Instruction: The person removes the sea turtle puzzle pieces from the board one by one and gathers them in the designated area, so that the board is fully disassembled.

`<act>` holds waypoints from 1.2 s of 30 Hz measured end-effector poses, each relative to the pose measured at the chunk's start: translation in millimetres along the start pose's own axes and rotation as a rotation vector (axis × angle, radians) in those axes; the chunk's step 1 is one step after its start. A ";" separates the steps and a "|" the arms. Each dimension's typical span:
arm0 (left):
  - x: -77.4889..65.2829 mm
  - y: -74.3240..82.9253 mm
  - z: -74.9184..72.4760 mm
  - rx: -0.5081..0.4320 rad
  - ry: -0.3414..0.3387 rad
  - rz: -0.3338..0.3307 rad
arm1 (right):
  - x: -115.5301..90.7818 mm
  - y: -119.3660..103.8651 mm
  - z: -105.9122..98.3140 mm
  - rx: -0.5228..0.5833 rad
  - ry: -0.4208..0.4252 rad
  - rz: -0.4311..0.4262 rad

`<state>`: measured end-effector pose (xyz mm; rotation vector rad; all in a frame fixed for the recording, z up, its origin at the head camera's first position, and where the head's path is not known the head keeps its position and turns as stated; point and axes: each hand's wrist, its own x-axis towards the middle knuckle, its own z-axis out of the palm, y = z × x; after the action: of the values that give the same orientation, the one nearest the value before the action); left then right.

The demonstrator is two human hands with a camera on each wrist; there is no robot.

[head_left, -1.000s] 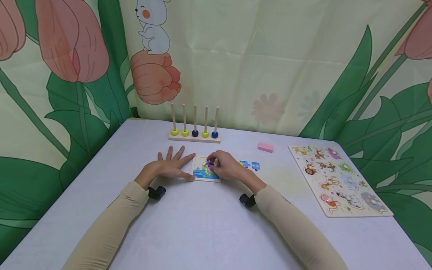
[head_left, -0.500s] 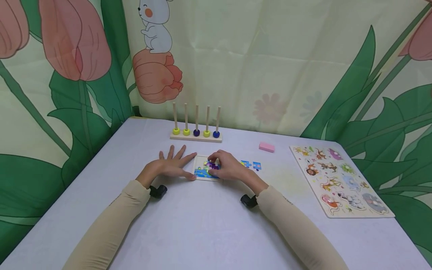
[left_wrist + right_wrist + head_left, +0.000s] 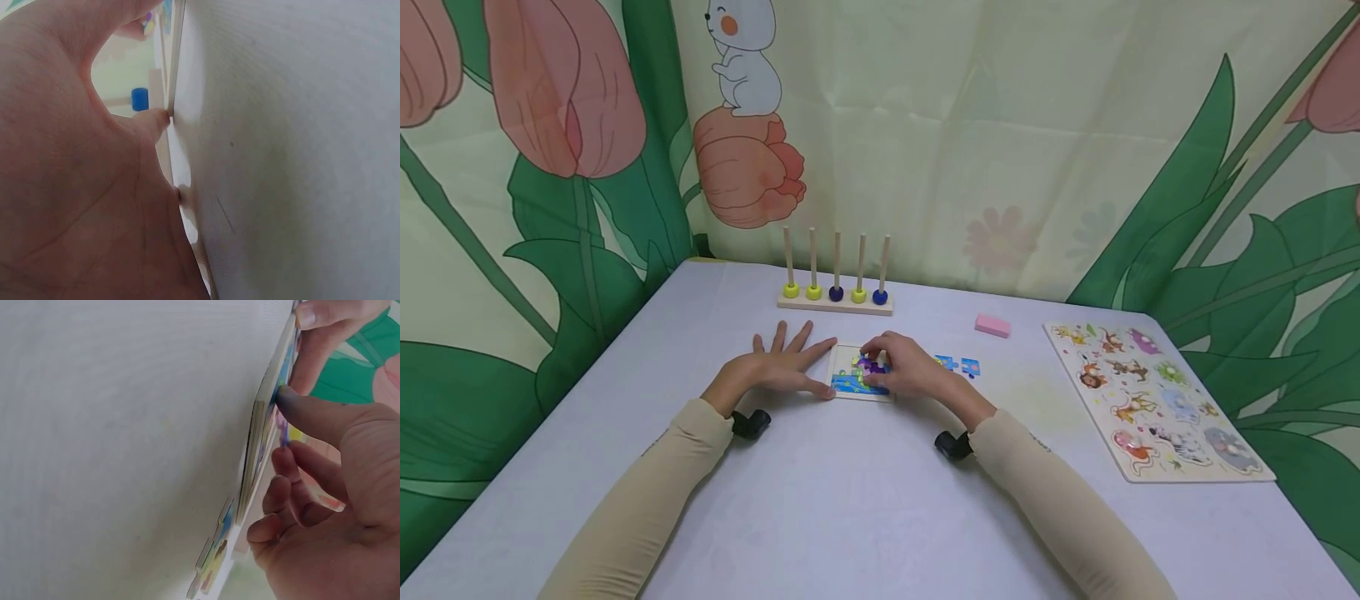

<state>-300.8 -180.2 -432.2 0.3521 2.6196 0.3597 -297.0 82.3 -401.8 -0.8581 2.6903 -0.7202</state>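
A small wooden jigsaw tray (image 3: pixel 859 397) with a blue strip of picture along its near side lies flat on the table. My left hand (image 3: pixel 775 372) is spread on the white cloth to its left, thumb and index fingertips touching the tray's edge. Over the tray's right part, my right hand (image 3: pixel 912 368) pinches a purple jigsaw piece (image 3: pixel 284 434) between thumb and index finger, with the other fingers curled loosely. The hand hides part of the tray, so how the piece sits there cannot be told. Loose jigsaw pieces (image 3: pixel 971 367) lie just right of this hand.
Behind the tray stands a wooden peg rack (image 3: pixel 835 306) with yellow and dark blue beads. A pink block (image 3: pixel 992 326) lies at the back right. Further right is a large animal puzzle board (image 3: pixel 1123 429). A printed curtain (image 3: pixel 910 167) hangs behind the table.
My right hand keeps its pinch over the tray, and the purple piece appears lower and flatter than a second ago. The left hand stays in place; the head view has shifted slightly.
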 end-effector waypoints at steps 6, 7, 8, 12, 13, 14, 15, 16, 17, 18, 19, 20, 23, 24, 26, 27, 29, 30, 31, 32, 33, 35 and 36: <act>-4.7 2.4 -2.0 -0.011 -0.004 0.009 | 0.1 -3.1 0.0 -0.016 0.032 -0.026; -7.7 4.4 -3.0 -0.014 -0.002 0.012 | 0.0 -3.5 0.2 -0.015 0.037 -0.026; -11.9 7.2 -4.7 -0.018 -0.002 0.016 | -0.2 -3.9 0.4 -0.013 0.042 -0.026; -25.6 16.6 -11.1 -0.034 -0.006 0.023 | -0.8 -5.0 1.8 -0.006 0.060 -0.027; -27.6 17.7 -12.1 -0.037 -0.004 0.026 | -1.0 -5.4 2.1 -0.005 0.063 -0.029; -29.1 19.0 -12.9 -0.036 -0.004 0.026 | -1.1 -5.8 2.5 -0.004 0.066 -0.031; -29.0 19.2 -12.8 -0.031 -0.003 0.024 | -1.2 -6.1 3.0 -0.006 0.070 -0.033; -28.5 19.2 -12.5 -0.029 -0.002 0.021 | -1.3 -6.4 3.4 -0.009 0.072 -0.035; -27.7 18.8 -12.1 -0.026 0.000 0.021 | -1.2 -6.5 3.7 -0.014 0.075 -0.038; -27.4 18.7 -11.8 -0.028 0.003 0.023 | -1.4 -6.9 4.0 -0.017 0.077 -0.039; -26.2 18.0 -10.8 -0.026 0.004 0.018 | -1.6 -7.1 4.1 -0.021 0.079 -0.039; -24.3 17.2 -9.8 -0.025 0.002 0.012 | -1.8 -7.4 4.3 -0.024 0.080 -0.037; -19.4 13.3 -7.0 -0.022 -0.002 0.003 | -2.4 -8.1 4.6 -0.027 0.082 -0.030; -18.2 12.2 -6.0 -0.023 -0.001 0.001 | -2.8 -8.3 4.6 -0.024 0.082 -0.026; -14.9 10.0 -4.6 -0.019 -0.002 -0.001 | -3.2 -8.3 4.7 -0.015 0.081 -0.016; -14.3 9.2 -4.2 -0.018 0.000 0.003 | -3.4 -8.3 4.7 -0.010 0.081 -0.010; -14.3 8.7 -4.4 -0.022 0.006 0.010 | -3.8 -8.0 4.8 -0.003 0.083 0.000; -14.4 8.9 -4.6 -0.022 0.006 0.010 | -3.9 -7.4 4.9 0.003 0.086 0.004; -15.5 9.8 -5.6 -0.022 0.005 0.011 | -4.0 -6.5 5.1 0.008 0.089 0.007; -16.0 10.1 -5.8 -0.022 0.004 0.011 | -4.0 -5.5 5.2 0.013 0.091 0.012; -17.0 10.6 -6.2 -0.020 0.004 0.012 | -4.2 -4.4 5.0 0.025 0.092 0.015; -20.4 13.3 -7.8 -0.018 0.000 0.014 | -4.7 -2.0 4.5 0.046 0.092 0.021; -22.3 14.5 -8.3 -0.018 -0.001 0.013 | -5.3 -0.7 4.2 0.057 0.092 0.023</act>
<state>-283.0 -175.1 -411.3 0.3631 2.6127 0.3869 -291.0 83.3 -404.7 -0.7977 2.7400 -0.8469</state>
